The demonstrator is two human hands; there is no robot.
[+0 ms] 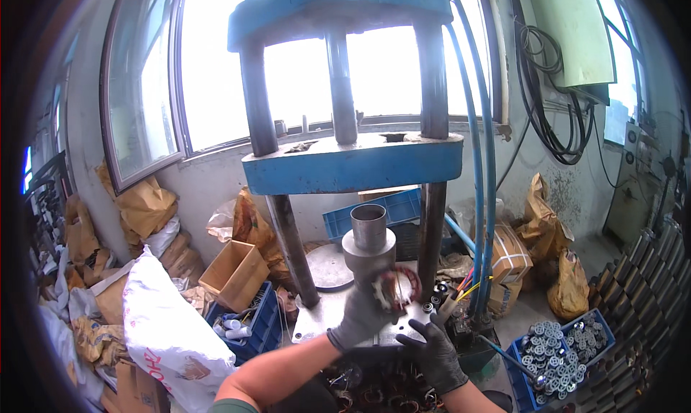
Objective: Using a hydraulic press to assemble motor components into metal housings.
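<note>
- Reddish ring-shaped part (406, 286), blurred, held before the steel cylinder (370, 241); round face toward camera, exact axis unclear.
- Left hand (362, 313): fingers gripping its side, partly hidden.
- Right hand (436, 357): fingers spread.

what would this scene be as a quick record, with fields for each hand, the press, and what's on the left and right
left hand: dark-gloved, holding a ring-shaped part, slightly blurred
right hand: dark-gloved, fingers spread, near the part, nothing seen in it
press: blue crosspieces, upright columns
on press base: stepped metal cylinder, upright, open at the top
left side: white sack, open wooden box, blue crate
right side: round spoked parts in blue, cardboard box
</note>
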